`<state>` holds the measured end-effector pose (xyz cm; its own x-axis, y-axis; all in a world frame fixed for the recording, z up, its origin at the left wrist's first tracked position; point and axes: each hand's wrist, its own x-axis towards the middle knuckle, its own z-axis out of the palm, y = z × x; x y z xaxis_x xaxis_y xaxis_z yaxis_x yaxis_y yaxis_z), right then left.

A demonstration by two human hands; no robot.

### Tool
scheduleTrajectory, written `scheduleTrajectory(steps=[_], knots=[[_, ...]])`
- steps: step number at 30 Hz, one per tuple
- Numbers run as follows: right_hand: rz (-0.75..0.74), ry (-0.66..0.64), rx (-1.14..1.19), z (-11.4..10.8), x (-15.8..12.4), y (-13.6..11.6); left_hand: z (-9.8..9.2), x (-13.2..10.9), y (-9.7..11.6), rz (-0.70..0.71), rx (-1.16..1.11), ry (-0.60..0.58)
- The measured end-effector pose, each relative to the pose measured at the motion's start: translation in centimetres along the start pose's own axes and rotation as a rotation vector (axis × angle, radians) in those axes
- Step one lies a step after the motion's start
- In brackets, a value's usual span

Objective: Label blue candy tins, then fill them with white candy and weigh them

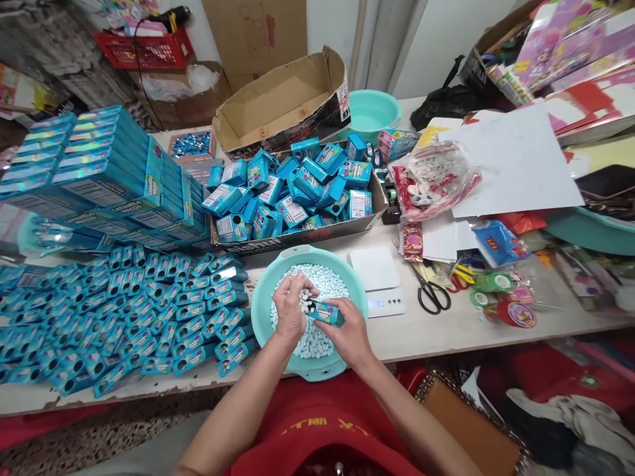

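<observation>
In the head view my right hand grips a small blue candy box, tilted over a turquoise basin. The box has a round hole at its left end. My left hand is closed beside that hole, its fingers curled around a few white candies. Many small pale candies fill the bottom of the basin under both hands. Part of the left fingers' grip is hidden by the hand itself.
Many blue boxes with holes stand packed at left, beside stacked display cartons. A cardboard tray behind the basin holds more boxes. To the right lie a white scale, scissors and a plastic bag.
</observation>
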<state>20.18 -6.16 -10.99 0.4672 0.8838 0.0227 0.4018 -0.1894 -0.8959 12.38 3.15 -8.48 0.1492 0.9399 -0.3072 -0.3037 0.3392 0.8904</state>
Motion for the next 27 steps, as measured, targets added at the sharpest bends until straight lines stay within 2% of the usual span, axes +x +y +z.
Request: scheduleTrajectory(steps=[5,13,18,27], knots=[[0.019,0.008,0.040,0.0,0.2,-0.1,0.3,0.0,-0.1,0.115,0.067,0.010],[0.049,0.015,0.090,-0.3,0.4,-0.2,1.0,0.3,-0.3,-0.002,0.046,0.032],[0.049,-0.025,0.090,-0.2,0.5,-0.1,1.4,-0.1,-0.9,0.016,0.163,-0.036],[0.051,0.003,0.127,-0.8,0.9,-0.1,2.0,0.1,0.0,0.037,-0.041,0.001]])
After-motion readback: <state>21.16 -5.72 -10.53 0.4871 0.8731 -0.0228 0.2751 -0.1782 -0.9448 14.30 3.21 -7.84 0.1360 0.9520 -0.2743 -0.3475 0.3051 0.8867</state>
